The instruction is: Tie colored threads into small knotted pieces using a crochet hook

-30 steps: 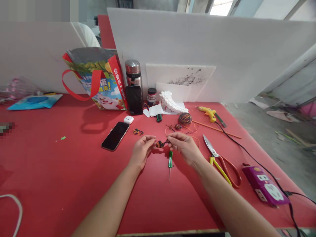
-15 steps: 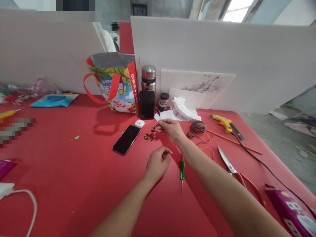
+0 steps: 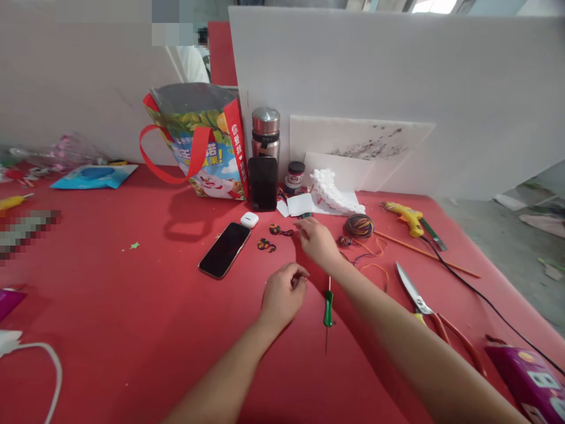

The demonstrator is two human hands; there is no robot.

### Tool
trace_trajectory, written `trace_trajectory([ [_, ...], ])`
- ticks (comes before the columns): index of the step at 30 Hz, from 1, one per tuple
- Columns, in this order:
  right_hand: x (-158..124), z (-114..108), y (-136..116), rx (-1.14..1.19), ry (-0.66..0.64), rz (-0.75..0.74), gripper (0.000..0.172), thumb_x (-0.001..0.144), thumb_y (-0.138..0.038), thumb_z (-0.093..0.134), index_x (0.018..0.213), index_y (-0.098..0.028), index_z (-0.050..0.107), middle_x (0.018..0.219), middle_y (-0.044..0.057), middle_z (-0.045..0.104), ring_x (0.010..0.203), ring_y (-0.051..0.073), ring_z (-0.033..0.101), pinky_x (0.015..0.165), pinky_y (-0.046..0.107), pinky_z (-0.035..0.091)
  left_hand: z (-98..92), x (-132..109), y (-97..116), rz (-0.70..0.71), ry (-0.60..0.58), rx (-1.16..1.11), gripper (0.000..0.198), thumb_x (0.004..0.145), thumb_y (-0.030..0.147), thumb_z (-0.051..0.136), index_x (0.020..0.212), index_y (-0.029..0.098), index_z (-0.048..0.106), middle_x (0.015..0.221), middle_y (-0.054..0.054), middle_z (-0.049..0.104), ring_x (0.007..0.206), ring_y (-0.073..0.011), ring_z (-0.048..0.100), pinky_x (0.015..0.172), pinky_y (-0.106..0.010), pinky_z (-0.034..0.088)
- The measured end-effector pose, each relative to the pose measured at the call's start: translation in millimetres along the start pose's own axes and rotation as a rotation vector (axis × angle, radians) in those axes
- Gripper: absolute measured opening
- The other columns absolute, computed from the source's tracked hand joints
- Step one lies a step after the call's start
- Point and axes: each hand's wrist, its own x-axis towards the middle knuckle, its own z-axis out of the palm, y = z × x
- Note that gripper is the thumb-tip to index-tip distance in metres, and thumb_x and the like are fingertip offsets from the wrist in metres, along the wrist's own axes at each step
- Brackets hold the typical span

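My right hand [image 3: 320,244] reaches over the middle of the table with its fingers stretched out. Just left of its fingertips lies a dark multicoloured yarn piece [image 3: 281,230] with a round end and a narrow tail. A second, similar yarn piece [image 3: 266,245] lies a little nearer to me. My left hand [image 3: 285,294] rests on the red table [image 3: 145,330] with its fingers curled in. Whether anything is inside those fingers is hidden. Between my forearms lies a green-handled tool [image 3: 328,309] with thin metal ends.
Multicoloured yarn balls [image 3: 359,226], a yellow glue gun [image 3: 404,217] and red-handled scissors [image 3: 419,303] lie at the right. A black phone [image 3: 225,250] and white earbud case [image 3: 249,219] are left of my hands. Behind stand a bag [image 3: 198,147], a steel flask [image 3: 266,129] and a propped phone [image 3: 263,184].
My right hand has let go of the yarn piece, which now lies on the table, and has moved slightly right. The left hand stays in place. The view has tipped down a little.
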Motion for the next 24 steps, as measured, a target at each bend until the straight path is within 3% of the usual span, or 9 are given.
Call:
trace_trajectory([
  [4, -6, 12, -10, -0.118, -0.078, -0.183, 0.044, 0.098, -0.017, 0.053, 0.139, -0.018, 0.068, 0.149, 0.017, 0.065, 0.145, 0.035, 0.052, 0.121, 0.053, 0.039, -1.1, 0, 3, 0.021, -0.003, 0.05, 0.012, 0.082, 0.012, 0.059, 0.078, 0.022, 0.065, 0.072, -0.001, 0.064, 0.065, -0.0175, 0.054, 0.068, -0.031, 0.037],
  [8, -2, 28, -7, -0.18, -0.14, -0.252, 0.042, 0.1, -0.025, 0.057, 0.14, -0.015, 0.067, 0.15, 0.018, 0.064, 0.15, 0.037, 0.049, 0.123, 0.061, 0.036, -1.3, 0, 5, 0.034, -0.007, 0.087, 0.013, 0.081, 0.01, 0.059, 0.077, 0.021, 0.065, 0.071, -0.001, 0.064, 0.063, -0.0168, 0.053, 0.066, -0.031, 0.035],
  [11, -1, 28, 0, -0.188, -0.122, -0.279, 0.042, 0.101, -0.02, 0.052, 0.14, -0.013, 0.067, 0.152, 0.017, 0.063, 0.152, 0.034, 0.047, 0.127, 0.056, 0.035, -0.9, 0, 4, 0.047, -0.016, 0.106, 0.015, 0.082, 0.01, 0.058, 0.081, 0.021, 0.068, 0.076, -0.001, 0.069, 0.066, -0.0168, 0.056, 0.067, -0.03, 0.038],
  [16, -22, 2, 9, -0.164, 0.003, -0.272, 0.047, 0.1, -0.013, 0.042, 0.14, -0.014, 0.066, 0.15, 0.018, 0.064, 0.141, 0.028, 0.06, 0.118, 0.046, 0.05, 0.9, 0, 1, 0.057, -0.01, 0.137, 0.019, 0.083, 0.007, 0.056, 0.086, 0.019, 0.07, 0.079, -0.002, 0.071, 0.067, -0.0157, 0.057, 0.069, -0.029, 0.041],
  [24, -112, -48, 3, -0.14, 0.181, -0.236, 0.029, 0.103, -0.025, 0.049, 0.112, -0.019, 0.076, 0.114, 0.014, 0.08, 0.106, 0.026, 0.077, 0.092, 0.039, 0.063, 0.9, 2, 0, 0.065, -0.009, 0.191, 0.018, 0.086, 0.009, 0.056, 0.088, 0.019, 0.071, 0.083, -0.002, 0.074, 0.068, -0.0151, 0.059, 0.069, -0.028, 0.042],
])
